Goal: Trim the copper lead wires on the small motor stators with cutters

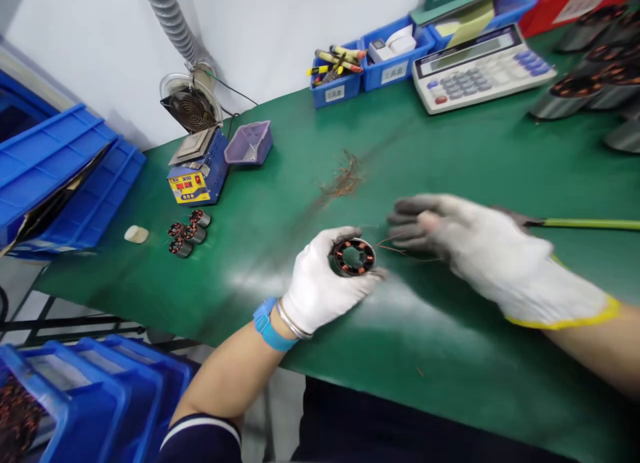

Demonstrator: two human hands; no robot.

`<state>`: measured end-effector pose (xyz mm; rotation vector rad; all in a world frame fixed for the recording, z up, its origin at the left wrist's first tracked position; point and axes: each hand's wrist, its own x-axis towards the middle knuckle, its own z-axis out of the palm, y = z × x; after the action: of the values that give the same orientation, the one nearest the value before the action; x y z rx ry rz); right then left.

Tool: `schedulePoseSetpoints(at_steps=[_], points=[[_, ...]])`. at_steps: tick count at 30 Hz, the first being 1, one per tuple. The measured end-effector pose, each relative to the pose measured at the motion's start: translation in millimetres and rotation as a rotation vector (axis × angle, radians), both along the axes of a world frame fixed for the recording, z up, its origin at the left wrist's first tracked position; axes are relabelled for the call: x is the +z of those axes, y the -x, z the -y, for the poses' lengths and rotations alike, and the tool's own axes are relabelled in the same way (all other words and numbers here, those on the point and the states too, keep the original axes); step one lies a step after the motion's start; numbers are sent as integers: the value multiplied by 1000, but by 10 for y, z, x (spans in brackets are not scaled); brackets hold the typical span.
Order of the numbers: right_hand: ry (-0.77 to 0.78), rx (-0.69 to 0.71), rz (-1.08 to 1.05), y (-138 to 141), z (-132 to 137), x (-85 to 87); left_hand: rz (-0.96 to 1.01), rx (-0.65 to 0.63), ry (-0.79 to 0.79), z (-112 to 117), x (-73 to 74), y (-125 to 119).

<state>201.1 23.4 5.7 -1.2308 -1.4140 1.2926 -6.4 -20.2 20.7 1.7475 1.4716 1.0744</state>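
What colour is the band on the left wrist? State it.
Blue. The wristband sits beside a thin metal bangle below the gloved left hand, in the head view.

The gloved left hand gripped a small motor stator with copper windings just above the green table mat, while the gloved right hand lay beside it, fingers blurred and touching thin copper wire leads coming off the stator. A tuft of copper wire scraps lay beyond the hands, and three more stators sat well to the left near a blue soldering unit and a purple tray. At the far edge stood a calculator and blue bins of tools.
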Motion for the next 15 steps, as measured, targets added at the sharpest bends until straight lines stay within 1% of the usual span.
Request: schedulePoseSetpoints(at_steps=[1, 2, 3, 4, 6, 7, 8, 9, 11, 13, 14, 15], points=[[-70, -37, 16, -71, -5, 24, -18, -24, 8, 14, -4, -4], [-187, -45, 82, -137, 14, 55, -40, -52, 16, 26, -7, -9], [-355, -16, 193, -185, 53, 89, -63, -83, 24, 37, -8, -14], [-559, 46, 347, -203, 105, 120, -85, -113, 33, 46, -8, -20], [-957, 203, 685, -155, 208, 158, -126, -165, 77, 62, -4, -34], [-1088, 267, 813, -105, 243, 166, -146, -184, 110, 66, -3, -40], [-1167, 308, 904, -57, 260, 168, -164, -205, 149, 67, -2, -47], [-1180, 351, 982, -26, 256, 168, -179, -226, 185, 63, -3, -52], [-1092, 399, 1093, -66, 190, 158, -204, -251, 232, 39, -6, -59], [-972, 404, 1159, -275, 73, 125, -237, -274, 233, 0, -7, -59], [-914, 367, 1171, -435, 12, 90, -265, -279, 221, -20, -3, -56], [-872, 359, 1173, -617, -41, 39, -301, -275, 206, -38, 5, -52]])
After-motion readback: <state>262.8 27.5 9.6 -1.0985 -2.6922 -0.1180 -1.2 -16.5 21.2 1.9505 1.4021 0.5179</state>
